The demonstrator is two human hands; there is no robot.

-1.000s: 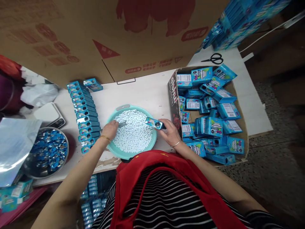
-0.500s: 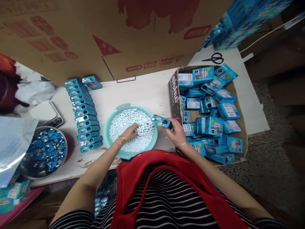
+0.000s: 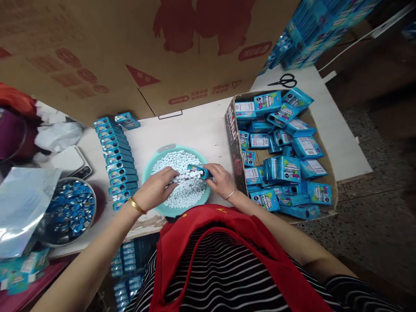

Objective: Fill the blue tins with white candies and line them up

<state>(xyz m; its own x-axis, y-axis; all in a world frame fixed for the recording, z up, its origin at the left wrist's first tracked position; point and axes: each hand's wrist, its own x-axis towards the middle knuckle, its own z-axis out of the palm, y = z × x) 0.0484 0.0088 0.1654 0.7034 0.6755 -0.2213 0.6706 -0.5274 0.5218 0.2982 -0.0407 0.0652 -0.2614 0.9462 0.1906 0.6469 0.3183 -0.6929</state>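
Note:
My right hand (image 3: 222,180) grips a small blue candy box (image 3: 204,173) with a dark round hole in its end, held over the right part of a mint-green basin (image 3: 148,167). The basin is full of small white candies (image 3: 185,199). My left hand (image 3: 159,187) is closed at the basin's left side, thumb and fingers pointing at the box. White candies lie between its fingertips and heap over the box's end near the hole. Whether a small scoop is under them I cannot tell.
A row of upright blue boxes (image 3: 119,164) stands left, one more box (image 3: 127,121) beside it. A steel bowl (image 3: 94,203) holds blue caps. Right is a carton tray (image 3: 231,134) of blue boxes, with scissors (image 3: 283,81) behind. A large cardboard carton (image 3: 107,52) blocks the back.
My left hand has come up out of the candies, bringing some to the box. My right hand has moved the box left, from the basin's rim to over the candies.

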